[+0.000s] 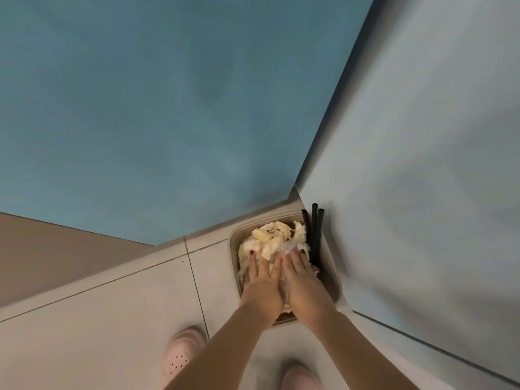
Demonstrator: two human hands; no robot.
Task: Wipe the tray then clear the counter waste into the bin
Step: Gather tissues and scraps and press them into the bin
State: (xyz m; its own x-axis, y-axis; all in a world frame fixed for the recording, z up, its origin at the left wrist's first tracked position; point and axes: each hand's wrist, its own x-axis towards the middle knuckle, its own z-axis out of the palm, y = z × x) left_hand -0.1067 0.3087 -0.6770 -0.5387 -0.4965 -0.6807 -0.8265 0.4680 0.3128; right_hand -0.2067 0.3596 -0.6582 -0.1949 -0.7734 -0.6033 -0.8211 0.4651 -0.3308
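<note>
A beige bin (234, 250) stands on the floor in the corner between the blue wall and a pale grey cabinet side. It is heaped with crumpled yellowish-white waste (270, 239). Black straws (315, 229) stick up along its right side. My left hand (263, 280) and my right hand (299, 277) lie side by side, palms down, fingers straight, pressing on the waste over the bin. Something thin and clear shows between and under my fingers; I cannot tell what it is. No tray or counter is in view.
Pale floor tiles (112, 319) spread to the left of the bin. My two feet in pink shoes (184, 351) stand at the bottom. The blue wall (168, 108) fills the top; the grey cabinet side (422, 164) closes the right.
</note>
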